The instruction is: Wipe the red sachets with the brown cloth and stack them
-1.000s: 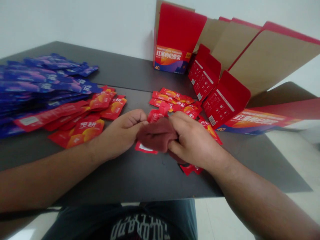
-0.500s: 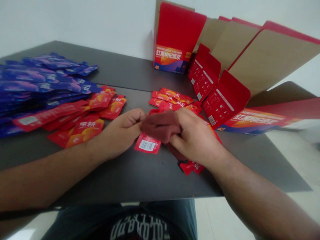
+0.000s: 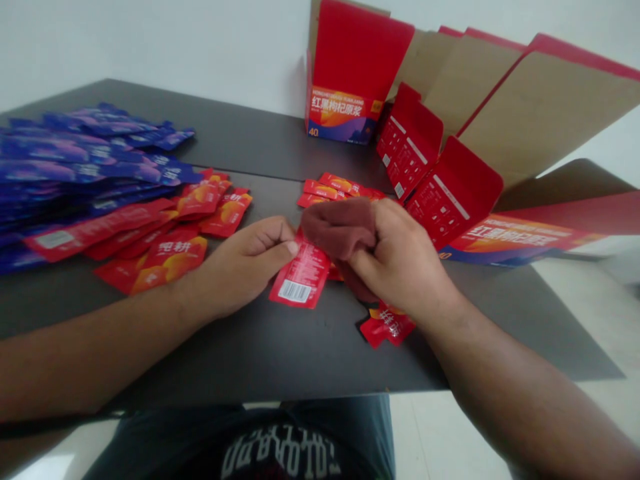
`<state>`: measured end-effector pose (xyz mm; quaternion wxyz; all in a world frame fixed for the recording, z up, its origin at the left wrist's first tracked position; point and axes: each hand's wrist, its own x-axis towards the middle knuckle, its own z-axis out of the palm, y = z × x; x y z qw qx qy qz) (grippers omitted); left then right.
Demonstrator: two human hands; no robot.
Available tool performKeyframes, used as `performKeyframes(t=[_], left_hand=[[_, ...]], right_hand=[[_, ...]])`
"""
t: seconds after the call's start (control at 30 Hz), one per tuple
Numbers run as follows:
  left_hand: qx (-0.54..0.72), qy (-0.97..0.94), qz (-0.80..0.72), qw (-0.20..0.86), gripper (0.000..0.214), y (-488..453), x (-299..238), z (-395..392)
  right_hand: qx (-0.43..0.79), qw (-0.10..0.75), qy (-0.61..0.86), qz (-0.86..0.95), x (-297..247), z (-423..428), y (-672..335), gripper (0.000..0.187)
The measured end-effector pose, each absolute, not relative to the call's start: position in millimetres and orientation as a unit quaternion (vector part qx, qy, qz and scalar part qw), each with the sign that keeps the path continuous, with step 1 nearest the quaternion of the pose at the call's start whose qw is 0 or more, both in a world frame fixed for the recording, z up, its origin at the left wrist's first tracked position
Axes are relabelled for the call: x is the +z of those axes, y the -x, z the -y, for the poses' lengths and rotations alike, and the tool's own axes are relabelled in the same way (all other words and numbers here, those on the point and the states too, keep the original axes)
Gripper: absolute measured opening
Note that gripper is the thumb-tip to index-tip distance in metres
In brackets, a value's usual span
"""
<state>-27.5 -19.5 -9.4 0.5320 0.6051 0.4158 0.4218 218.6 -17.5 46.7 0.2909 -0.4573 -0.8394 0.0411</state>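
Note:
Pinched in my left hand (image 3: 255, 263) is a red sachet (image 3: 303, 277), its barcode side turned up and its lower end pointing toward me. My right hand (image 3: 400, 250) is closed on a folded brown cloth (image 3: 343, 227), which covers the sachet's far end. Whether the cloth touches the sachet there is hidden. Beyond the cloth lie several red-and-orange sachets (image 3: 333, 188). More red sachets (image 3: 387, 325) lie just below my right wrist, partly covered by it.
To the left spreads a heap of blue sachets (image 3: 85, 160), with red sachets (image 3: 170, 257) along its near side. An open red box (image 3: 345, 113) stands at the back. More open boxes (image 3: 525, 237) with raised flaps crowd the right side of the grey table (image 3: 240, 360).
My right hand and the cloth have moved right and slightly away from me, uncovering more of the sachet. My left hand stays nearly in place, still pinching it.

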Motion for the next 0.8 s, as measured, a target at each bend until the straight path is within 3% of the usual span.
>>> performKeyframes(t=[0.1,0.3,0.5,0.7,0.8], left_hand=[[0.416,-0.592,-0.425,0.544,0.025,26.5,-8.9,20.5],[0.430,-0.582,-0.416,0.551,0.029,28.7,-6.9,15.8],[0.419,-0.577,-0.427,0.556,0.025,26.7,-10.5,19.7],[0.437,-0.585,-0.438,0.524,0.026,24.0,-1.7,17.8],[0.428,-0.577,-0.443,0.537,0.026,22.2,2.5,18.2]], right_hand=[[0.026,0.307,0.461,0.832,45.2,15.1,-218.8,0.015],[0.127,0.179,0.359,0.907,43.8,29.8,-210.6,0.014],[0.030,0.294,0.470,0.832,44.4,15.1,-219.2,0.014],[0.111,0.205,0.357,0.905,41.2,29.0,-210.5,0.018],[0.090,0.226,0.371,0.896,41.2,27.9,-212.8,0.017]])
